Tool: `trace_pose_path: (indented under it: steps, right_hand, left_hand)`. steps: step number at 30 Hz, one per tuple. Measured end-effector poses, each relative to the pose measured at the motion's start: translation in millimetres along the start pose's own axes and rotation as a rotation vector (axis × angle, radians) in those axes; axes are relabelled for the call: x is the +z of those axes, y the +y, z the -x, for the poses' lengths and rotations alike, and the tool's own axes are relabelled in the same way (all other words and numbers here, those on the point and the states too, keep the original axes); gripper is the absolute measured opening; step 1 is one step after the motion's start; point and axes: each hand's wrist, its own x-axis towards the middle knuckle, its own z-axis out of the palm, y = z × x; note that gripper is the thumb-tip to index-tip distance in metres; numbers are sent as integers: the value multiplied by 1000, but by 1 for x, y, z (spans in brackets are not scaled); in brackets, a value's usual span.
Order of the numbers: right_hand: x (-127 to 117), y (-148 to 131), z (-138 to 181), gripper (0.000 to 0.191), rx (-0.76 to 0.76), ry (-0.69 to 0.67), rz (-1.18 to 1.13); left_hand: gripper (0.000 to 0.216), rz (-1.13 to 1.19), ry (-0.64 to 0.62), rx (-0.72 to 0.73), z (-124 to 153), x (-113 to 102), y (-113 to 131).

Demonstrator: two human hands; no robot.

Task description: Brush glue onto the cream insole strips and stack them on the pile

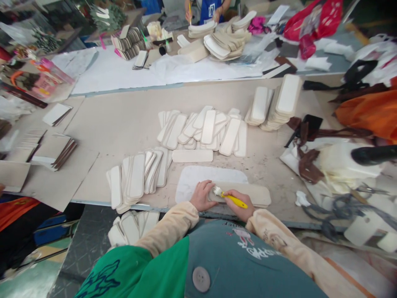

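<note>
On the left of the tabletop [124, 120], a fanned pile of pale oblong pieces [136, 180] lies near the front edge. Just right of it, the left hand [202, 195] holds down the left end of a flat beige strip [251, 193], fingers curled over it. The strip has rounded ends and lies lengthwise along the front edge, partly on a white sheet [201, 176]. The right hand [240, 205] is closed around a yellow-handled brush [234, 200], whose whitish bristles touch the strip between both hands. Farther right lies a jumble of brown scraps [307, 165].
</note>
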Motion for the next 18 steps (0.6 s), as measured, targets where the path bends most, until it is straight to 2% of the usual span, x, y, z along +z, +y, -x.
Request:
trace_pose_path:
  steps: [6,18]
  right_hand:
    - [-18,13,12,31,130,131,-10]
    - [-101,43,56,38,337,516,105]
  left_hand:
    - [79,-39,-21,-10,1,-4,0]
    - [76,-59,-47,-33,-1,-5,0]
